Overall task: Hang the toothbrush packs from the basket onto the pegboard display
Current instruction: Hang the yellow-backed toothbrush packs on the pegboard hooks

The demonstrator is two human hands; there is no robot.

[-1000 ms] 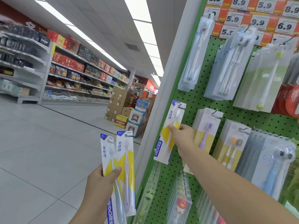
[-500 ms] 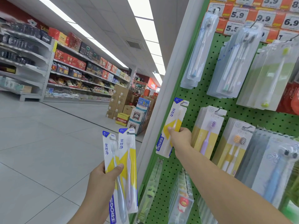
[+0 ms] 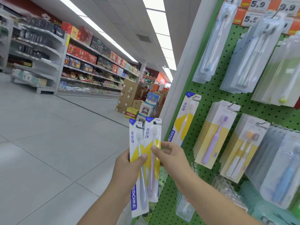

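Toothbrush packs: one point(image 3: 183, 120) already hangs on green pegboard point(image 3: 209, 98) at its left edge. Two left. L hand point(image 3: 128, 166) grips grey pack point(image 3: 138, 168); R hand point(image 3: 170, 158) fingers pinch pink pack point(image 3: 153, 159) beside it, prob. next to hang. Basket not in view.

Head camera looks forward and down, close beside the pegboard point(image 3: 211, 98).
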